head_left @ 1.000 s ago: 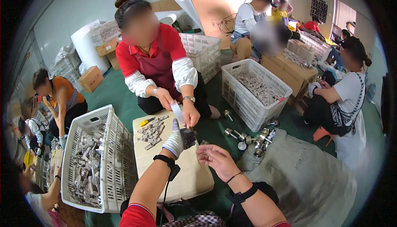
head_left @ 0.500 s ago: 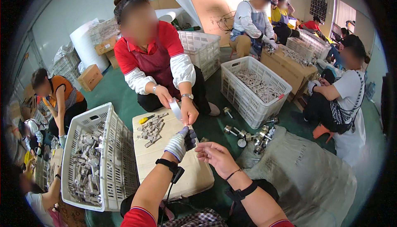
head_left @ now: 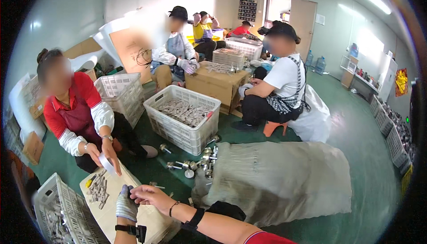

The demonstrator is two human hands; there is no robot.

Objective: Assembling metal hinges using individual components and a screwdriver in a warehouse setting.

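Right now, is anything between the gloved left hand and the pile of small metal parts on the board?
Nothing visible. The gloved left hand sits beside the bare right hand, and bare board separates it from the metal parts. The co-worker's hands hover beyond the pile.

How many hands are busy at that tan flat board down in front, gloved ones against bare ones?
Gloved hands: 1, the wearer's left hand.
Bare hands: 3, the wearer's right hand and the red-shirted co-worker's hands.
Total: 4 hands at the tan flat board.
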